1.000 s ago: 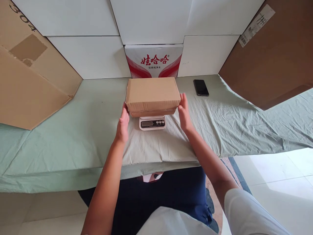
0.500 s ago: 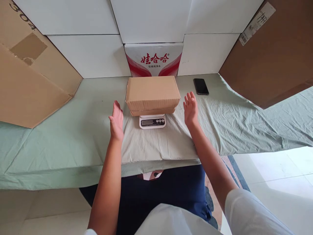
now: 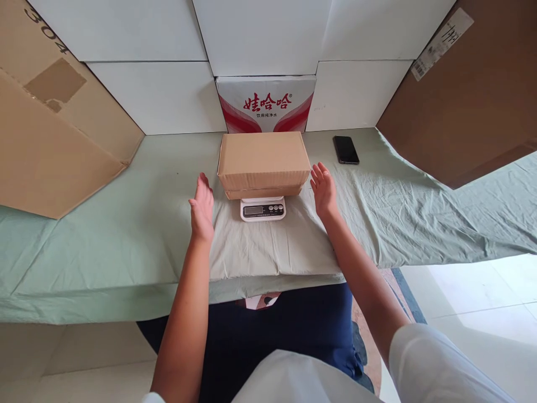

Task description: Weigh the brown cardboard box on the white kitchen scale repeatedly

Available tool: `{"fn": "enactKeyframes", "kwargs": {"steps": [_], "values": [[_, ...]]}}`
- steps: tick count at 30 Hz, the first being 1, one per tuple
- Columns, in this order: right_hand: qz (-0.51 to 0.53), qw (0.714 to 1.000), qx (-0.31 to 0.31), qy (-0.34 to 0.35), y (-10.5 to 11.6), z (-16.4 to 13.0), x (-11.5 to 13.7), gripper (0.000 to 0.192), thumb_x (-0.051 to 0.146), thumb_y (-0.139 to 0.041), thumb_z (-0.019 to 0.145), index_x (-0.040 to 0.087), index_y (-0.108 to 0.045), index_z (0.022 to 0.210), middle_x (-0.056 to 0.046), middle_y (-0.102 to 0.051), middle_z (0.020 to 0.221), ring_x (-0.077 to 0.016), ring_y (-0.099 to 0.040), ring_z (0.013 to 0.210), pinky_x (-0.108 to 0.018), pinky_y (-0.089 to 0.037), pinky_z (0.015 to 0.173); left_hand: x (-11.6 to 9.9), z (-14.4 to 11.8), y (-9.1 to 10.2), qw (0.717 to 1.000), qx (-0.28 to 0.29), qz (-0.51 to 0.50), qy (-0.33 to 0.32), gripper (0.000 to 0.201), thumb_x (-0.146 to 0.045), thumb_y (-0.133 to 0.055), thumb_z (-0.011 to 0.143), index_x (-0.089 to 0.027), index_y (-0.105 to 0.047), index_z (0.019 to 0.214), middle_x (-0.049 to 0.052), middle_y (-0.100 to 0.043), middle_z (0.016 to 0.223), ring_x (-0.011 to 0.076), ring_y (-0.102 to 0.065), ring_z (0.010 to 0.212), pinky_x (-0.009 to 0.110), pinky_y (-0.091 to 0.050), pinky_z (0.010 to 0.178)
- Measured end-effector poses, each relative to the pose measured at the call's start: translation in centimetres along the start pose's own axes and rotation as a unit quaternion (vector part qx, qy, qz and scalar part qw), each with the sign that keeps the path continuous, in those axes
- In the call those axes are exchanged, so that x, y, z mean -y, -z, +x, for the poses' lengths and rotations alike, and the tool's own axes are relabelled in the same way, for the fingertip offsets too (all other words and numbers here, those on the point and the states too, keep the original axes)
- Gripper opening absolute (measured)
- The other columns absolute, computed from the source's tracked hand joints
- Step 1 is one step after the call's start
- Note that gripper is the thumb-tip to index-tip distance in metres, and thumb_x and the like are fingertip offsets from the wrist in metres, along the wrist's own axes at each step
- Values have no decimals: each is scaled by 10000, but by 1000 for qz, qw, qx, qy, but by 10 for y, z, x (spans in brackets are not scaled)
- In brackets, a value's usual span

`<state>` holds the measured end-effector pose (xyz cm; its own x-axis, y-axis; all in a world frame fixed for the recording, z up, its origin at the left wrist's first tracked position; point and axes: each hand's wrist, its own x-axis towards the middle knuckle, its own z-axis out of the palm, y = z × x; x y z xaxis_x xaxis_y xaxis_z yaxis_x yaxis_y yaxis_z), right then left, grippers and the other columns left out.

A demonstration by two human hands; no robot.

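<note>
A closed brown cardboard box (image 3: pixel 263 154) rests on a small white digital scale (image 3: pixel 263 211), whose display and buttons stick out in front of it. The weighing plate is mostly hidden under the box. Left of the box, my left hand (image 3: pixel 202 208) is held upright with fingers extended and nothing in it, apart from the cardboard. My right hand (image 3: pixel 324 190) is at the box's right side, fingers stretched out and palm turned inward. It holds nothing, and its fingertips are close to the box's right edge.
A black phone (image 3: pixel 346 150) lies on the green cloth (image 3: pixel 126 240) to the right. Behind the box stands a white and red printed carton (image 3: pixel 268 103) against white panels (image 3: pixel 264 36). Large cardboard sheets flank the table, one left (image 3: pixel 62 151) and one right (image 3: pixel 465 95).
My right hand has moved slightly left, closer to the box. My left hand keeps about the same distance from it. The whole view has shifted a little; box and scale stay put.
</note>
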<state>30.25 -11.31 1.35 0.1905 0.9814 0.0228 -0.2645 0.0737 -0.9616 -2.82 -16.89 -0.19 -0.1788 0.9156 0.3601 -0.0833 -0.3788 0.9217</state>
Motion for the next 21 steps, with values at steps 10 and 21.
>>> {"fn": "enactKeyframes", "kwargs": {"steps": [10,21], "values": [[-21,999,27,5,0,-1,-4,708,781,-531,800,388,-530,1389,12,-499,1675,-244,-394,1631,-527,-268,1382,1,1,-2,1000,5,14,18,955,-918,-272,882,-351,-413,1637,2,-248,1796,226,-144,1687,391,-173,1381],[-15,999,46,3,-6,-7,-2,648,757,-544,824,377,-575,1349,20,-571,1617,-257,-434,1605,-534,-253,1394,2,-2,-5,1000,17,17,20,924,-899,-291,898,-355,-413,1636,11,-241,1797,229,-173,1684,393,-183,1379]]}}
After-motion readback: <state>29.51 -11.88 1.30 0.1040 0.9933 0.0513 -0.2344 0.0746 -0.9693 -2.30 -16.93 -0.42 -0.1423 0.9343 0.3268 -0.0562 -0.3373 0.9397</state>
